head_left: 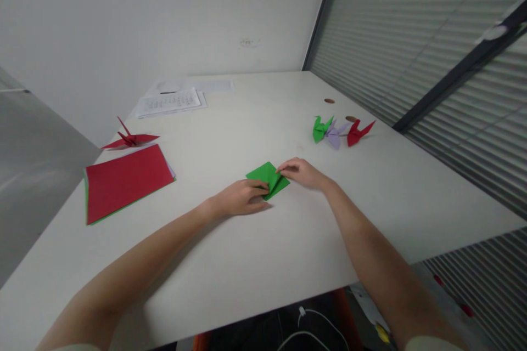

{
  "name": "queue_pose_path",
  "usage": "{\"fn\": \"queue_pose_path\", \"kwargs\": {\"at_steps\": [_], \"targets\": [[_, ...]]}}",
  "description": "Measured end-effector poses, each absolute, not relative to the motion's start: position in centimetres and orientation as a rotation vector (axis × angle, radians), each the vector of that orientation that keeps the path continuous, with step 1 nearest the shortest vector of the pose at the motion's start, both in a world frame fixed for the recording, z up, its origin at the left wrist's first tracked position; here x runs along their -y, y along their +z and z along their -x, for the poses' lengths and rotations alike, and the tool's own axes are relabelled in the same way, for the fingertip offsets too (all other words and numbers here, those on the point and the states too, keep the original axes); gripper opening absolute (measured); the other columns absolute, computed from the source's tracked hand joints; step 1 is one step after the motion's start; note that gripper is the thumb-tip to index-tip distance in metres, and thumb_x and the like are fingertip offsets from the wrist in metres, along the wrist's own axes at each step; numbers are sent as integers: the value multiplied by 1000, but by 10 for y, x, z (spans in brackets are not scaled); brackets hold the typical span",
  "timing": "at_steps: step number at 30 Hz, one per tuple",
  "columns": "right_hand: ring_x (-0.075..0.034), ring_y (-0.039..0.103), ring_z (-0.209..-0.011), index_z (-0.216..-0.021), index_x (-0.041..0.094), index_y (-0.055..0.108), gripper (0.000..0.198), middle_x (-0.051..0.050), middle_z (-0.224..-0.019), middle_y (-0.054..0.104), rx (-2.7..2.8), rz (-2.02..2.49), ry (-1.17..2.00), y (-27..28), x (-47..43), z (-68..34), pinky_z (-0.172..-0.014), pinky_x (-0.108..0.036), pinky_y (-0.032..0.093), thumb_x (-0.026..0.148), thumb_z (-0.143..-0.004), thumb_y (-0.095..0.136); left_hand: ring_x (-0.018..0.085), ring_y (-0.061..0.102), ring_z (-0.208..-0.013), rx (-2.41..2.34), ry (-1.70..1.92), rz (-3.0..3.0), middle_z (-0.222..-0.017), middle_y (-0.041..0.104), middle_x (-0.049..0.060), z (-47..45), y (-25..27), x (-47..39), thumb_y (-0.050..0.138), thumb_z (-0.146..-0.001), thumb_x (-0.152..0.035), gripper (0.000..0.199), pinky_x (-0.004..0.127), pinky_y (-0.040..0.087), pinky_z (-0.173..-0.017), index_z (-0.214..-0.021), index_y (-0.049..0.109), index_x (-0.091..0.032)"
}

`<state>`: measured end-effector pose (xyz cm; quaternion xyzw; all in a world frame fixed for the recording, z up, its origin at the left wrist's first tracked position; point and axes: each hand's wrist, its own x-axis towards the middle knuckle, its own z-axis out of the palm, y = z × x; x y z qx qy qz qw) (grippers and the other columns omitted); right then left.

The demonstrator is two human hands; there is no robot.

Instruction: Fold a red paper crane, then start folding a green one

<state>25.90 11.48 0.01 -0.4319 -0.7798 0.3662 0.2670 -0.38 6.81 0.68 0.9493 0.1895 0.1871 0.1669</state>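
Observation:
A folded piece of green origami paper lies on the white table in front of me, roughly diamond-shaped with a flap partly raised. My left hand rests on its near left side, fingers stretched over the paper and pressing it down. At the right corner, my right hand pinches the lifted flap between thumb and fingertips. The fingers of both hands cover part of the folds.
A stack of coloured sheets, red on top, lies left, with a red paper crane behind it. Green, lilac and red cranes stand at right. Written papers lie farther back. Blinds border the table's right side.

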Motion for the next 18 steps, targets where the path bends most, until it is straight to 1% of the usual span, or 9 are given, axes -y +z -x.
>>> {"fn": "queue_pose_path", "kwargs": {"at_steps": [2,4,7,10,12,18], "targets": [[-19,63,-76,-87,17,72,29,-6,-83,72,2081,1183,1020,-2,-115,-258,-71,-32,49,41,-83,57,25,63,-110,-457,530,-2716,-122,63,17,2,7,-66,54,-93,-39,34,36,50,-100,-110,68,-13],[-19,62,-74,-84,17,71,28,-5,-81,71,2094,1197,954,-4,-115,-255,-71,-31,48,41,-83,57,25,64,-109,-399,529,-2722,-121,62,18,1,7,-66,54,-93,-39,34,36,50,-100,-107,69,-13],[-19,61,-76,-84,19,72,24,-4,-80,70,2130,1267,793,-7,-115,-250,-75,-33,47,38,-83,58,24,63,-110,-367,535,-2710,-120,61,18,2,7,-67,54,-93,-37,32,36,50,-100,-107,70,-13],[-20,61,-81,-86,22,73,19,-4,-83,72,2168,1378,665,-8,-112,-246,-80,-34,45,35,-84,59,25,61,-114,-345,543,-2700,-118,62,17,3,7,-68,53,-92,-33,30,37,50,-100,-108,70,-14],[-20,59,-83,-86,23,73,18,-4,-83,72,2198,1438,595,-6,-110,-242,-81,-35,43,34,-85,59,26,60,-115,-321,553,-2711,-116,63,17,2,7,-67,53,-92,-32,28,38,50,-100,-105,70,-14],[-21,56,-83,-84,23,73,16,-4,-78,71,2195,1609,395,-5,-104,-230,-83,-36,39,30,-85,58,24,61,-107,-260,541,-2773,-106,64,14,-1,8,-66,52,-90,-26,21,37,50,-97,-93,69,-15]]}}
